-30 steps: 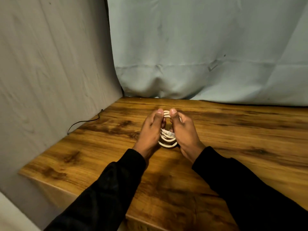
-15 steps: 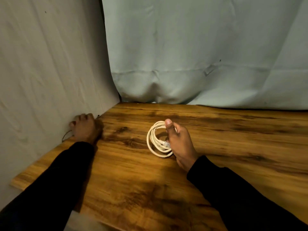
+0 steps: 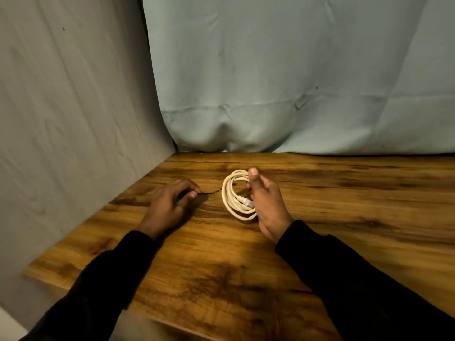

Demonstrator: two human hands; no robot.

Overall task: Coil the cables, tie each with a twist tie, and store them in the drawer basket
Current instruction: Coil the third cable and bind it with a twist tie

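Note:
A white cable coil point(image 3: 230, 193) stands on edge on the wooden table point(image 3: 344, 205), held upright by my right hand point(image 3: 267, 203), thumb on top of the loops. A white plug shows at the coil's lower right. My left hand point(image 3: 170, 203) rests on the table just left of the coil, its fingertips pinching a thin dark twist tie point(image 3: 209, 192) whose free end points toward the coil. No drawer basket is in view.
A grey wall panel point(image 3: 73, 119) borders the table on the left and a pale cloth backdrop point(image 3: 295, 82) hangs behind it. The table's front left edge point(image 3: 73, 286) runs near my left sleeve.
My left hand let go of the coil, reached to the table's left edge by the wall, took the twist tie and came back toward the coil. My right hand keeps the coil.

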